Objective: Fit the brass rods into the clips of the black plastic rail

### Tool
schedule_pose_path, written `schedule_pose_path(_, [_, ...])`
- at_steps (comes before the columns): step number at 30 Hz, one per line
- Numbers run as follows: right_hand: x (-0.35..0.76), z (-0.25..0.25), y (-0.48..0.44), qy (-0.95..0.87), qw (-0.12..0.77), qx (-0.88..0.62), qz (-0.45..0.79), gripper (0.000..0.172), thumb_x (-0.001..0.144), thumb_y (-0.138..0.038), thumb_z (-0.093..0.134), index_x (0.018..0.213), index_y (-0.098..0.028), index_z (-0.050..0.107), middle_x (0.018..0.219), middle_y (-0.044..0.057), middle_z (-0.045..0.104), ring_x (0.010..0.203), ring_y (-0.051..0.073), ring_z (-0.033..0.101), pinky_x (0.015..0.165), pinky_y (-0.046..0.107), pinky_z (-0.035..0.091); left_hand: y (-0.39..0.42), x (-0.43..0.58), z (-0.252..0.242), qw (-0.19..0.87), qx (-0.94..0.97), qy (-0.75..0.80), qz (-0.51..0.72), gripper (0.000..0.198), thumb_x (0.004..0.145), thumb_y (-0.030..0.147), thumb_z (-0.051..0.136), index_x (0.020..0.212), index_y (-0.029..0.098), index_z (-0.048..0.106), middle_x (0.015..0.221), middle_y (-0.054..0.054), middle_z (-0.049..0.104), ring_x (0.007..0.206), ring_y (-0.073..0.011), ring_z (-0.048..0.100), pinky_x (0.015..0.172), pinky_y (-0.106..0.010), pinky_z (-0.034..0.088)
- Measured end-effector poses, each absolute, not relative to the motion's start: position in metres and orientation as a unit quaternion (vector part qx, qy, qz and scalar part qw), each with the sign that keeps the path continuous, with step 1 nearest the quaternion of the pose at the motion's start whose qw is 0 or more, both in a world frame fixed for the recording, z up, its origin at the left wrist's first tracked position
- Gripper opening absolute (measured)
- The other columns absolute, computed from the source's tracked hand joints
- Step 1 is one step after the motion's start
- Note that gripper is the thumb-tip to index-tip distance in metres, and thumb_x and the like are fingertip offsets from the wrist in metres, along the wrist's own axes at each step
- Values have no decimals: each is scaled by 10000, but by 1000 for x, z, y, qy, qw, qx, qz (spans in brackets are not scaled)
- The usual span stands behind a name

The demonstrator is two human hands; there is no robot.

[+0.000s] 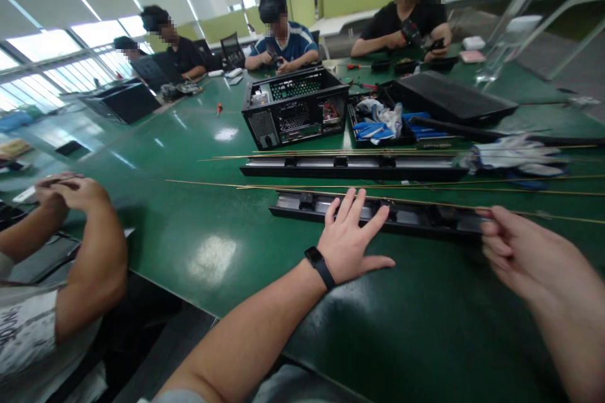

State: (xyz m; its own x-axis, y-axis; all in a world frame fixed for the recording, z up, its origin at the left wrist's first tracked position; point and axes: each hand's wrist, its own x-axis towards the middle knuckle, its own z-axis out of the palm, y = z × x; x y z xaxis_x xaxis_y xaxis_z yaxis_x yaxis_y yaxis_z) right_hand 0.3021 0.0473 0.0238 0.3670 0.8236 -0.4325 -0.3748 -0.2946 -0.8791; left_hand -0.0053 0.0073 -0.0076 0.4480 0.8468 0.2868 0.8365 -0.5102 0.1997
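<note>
My left hand (347, 233) lies with its fingers spread, fingertips over the near black channel-shaped rail (321, 204), which has a silvery inside and dark blocks in it. At the rail's right end my right hand (515, 245) is closed in a pinch on a thin golden rod (439, 203) running along the rail's far edge. Its curled fingers partly hide the grip. A second black rail (293, 170) lies parallel behind, with more thin golden rods (208, 183) beside and above it.
Behind the rails stand an open black computer case (293, 107) and a tray (409, 135) with gloves. A white glove (515, 154) lies at the far rail's right end. A clear bottle (501, 50) stands back right. Another person's hands (70, 189) are at left; several co-workers sit opposite.
</note>
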Motion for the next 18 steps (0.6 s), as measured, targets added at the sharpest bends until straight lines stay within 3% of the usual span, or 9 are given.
schedule_pose_path(4, [288, 42, 44, -160, 556, -633, 515, 331, 1191, -146, 606, 878, -203, 699, 681, -38, 498, 364, 49, 317, 275, 152, 235, 8, -5, -7, 15, 852, 494, 176, 1141, 969, 801, 965, 1906, 315, 530, 2030, -269, 322, 1910, -518, 263, 1479, -746, 314])
schedule_pose_path(15, [285, 42, 44, -151, 578, -612, 518, 317, 1224, -159, 590, 937, -182, 722, 659, -29, 543, 377, 48, 340, 302, 145, 253, 9, -7, -7, 25, 852, 490, 182, 1145, 960, 769, 992, 1901, 298, 539, 2030, -293, 301, 1910, -527, 257, 1482, -760, 301])
schedule_pose_path(18, [284, 45, 42, -155, 568, -615, 524, 286, 1230, -181, 601, 973, -178, 726, 670, -33, 557, 386, 53, 350, 305, 157, 253, 9, -8, -9, 25, 850, 491, 191, 1142, 941, 741, 1021, 1895, 331, 547, 2037, -254, 319, 1909, -527, 260, 1487, -763, 289])
